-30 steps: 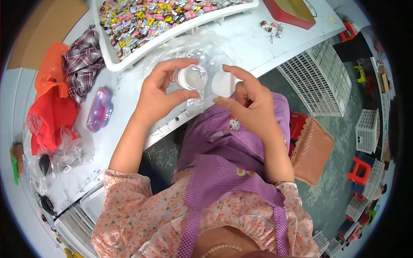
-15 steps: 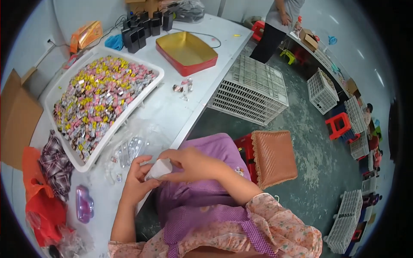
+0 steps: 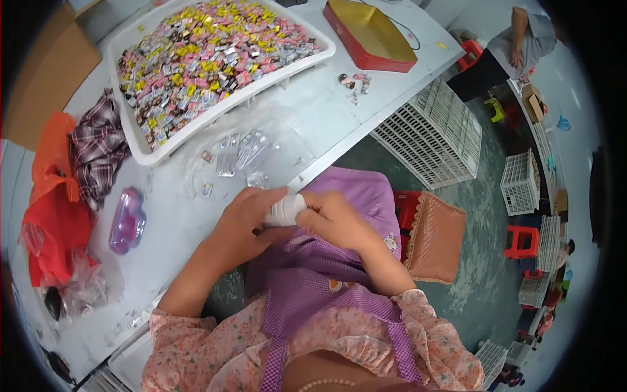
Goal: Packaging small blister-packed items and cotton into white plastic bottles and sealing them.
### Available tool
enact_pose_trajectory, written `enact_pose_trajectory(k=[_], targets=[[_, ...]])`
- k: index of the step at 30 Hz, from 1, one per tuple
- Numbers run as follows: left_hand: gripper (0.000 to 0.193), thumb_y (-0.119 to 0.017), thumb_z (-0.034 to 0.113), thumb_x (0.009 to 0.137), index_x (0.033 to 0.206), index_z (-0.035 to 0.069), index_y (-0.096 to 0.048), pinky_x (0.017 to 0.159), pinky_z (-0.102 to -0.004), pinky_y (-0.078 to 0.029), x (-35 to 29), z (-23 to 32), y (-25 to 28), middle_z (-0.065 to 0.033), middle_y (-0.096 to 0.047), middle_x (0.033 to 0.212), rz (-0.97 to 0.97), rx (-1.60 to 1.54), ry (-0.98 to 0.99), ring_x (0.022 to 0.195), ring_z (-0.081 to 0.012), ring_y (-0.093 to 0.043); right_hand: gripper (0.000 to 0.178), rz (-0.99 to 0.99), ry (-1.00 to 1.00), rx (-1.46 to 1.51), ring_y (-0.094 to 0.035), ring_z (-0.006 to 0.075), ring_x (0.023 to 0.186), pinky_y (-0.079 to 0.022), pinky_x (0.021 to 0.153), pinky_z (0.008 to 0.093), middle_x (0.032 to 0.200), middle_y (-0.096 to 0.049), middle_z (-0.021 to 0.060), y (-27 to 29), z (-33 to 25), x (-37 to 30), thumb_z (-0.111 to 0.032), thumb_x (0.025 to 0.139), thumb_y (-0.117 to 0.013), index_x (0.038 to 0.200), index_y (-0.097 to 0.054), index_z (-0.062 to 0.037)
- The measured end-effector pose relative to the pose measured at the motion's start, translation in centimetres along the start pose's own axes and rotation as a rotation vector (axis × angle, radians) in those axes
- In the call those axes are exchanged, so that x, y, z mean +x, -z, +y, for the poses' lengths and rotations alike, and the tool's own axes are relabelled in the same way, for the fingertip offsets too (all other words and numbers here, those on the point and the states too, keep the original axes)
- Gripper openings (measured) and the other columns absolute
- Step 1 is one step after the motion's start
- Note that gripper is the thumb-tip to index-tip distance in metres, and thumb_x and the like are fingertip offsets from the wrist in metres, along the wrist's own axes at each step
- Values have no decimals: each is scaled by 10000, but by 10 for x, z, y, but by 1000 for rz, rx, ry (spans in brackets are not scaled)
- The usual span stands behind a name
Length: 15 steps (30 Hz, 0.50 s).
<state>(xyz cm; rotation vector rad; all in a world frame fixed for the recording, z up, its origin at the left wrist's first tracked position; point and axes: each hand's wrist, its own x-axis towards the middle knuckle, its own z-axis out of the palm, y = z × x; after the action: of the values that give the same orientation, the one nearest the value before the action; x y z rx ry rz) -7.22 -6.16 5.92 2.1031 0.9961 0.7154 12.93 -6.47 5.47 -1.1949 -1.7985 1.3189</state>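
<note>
A small white roll-like thing point(image 3: 285, 210) with ridges round its side is held between my two hands, above my lap at the table's edge. My left hand point(image 3: 238, 225) wraps it from the left, its fingers curled over the top. From the right, my right hand point(image 3: 341, 221) pinches its end between thumb and fingers. A small dark bit shows by my left thumb; I cannot make out what it is. Just beyond the hands, clear plastic packs point(image 3: 243, 151) with a few loose wrapped sweets lie on the white table point(image 3: 173, 215).
A big white tray point(image 3: 228, 98) heaped with wrapped sweets stands at the far left, near a red box with gold inside point(image 3: 369, 36). Left lie a purple case point(image 3: 127, 221) and orange-red cloth point(image 3: 55, 189). White crates point(image 3: 434, 134), a cushioned stool point(image 3: 436, 238) and a person point(image 3: 522, 46) are right.
The view has shifted, so the tray and table sit differently in it. Both hands have closed further round the white thing, which now shows a ridged, rounded side.
</note>
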Motion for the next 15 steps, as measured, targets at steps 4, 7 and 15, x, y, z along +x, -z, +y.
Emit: enact_pose_trajectory(k=[4, 7, 15], targets=[[809, -781, 111, 631, 1297, 90, -322, 812, -309, -443, -11, -12, -8, -79, -566, 1087, 76, -525, 188, 980, -176, -537, 387, 7, -74, -128, -472, 138, 511, -380, 484, 273, 602, -497, 70, 20, -22, -4, -197, 739, -666, 1089, -555, -75], [834, -777, 104, 634, 1314, 77, -294, 797, -301, -455, -9, -6, 2, -121, -564, 1093, -37, -987, 421, 935, -184, -562, 584, -87, 46, -133, -306, 58, 496, -263, 453, 234, 541, -290, -28, 14, -36, -8, -48, 702, -656, 1250, -460, -98], [865, -771, 48, 622, 1330, 71, -274, 768, -269, -469, -9, -6, -8, -136, -576, 1068, -74, -565, 210, 915, -187, -571, 460, 77, 124, -452, -311, 80, 476, -264, 451, 246, 533, -307, -22, 7, -18, -6, -100, 661, -720, 1082, -536, -88]])
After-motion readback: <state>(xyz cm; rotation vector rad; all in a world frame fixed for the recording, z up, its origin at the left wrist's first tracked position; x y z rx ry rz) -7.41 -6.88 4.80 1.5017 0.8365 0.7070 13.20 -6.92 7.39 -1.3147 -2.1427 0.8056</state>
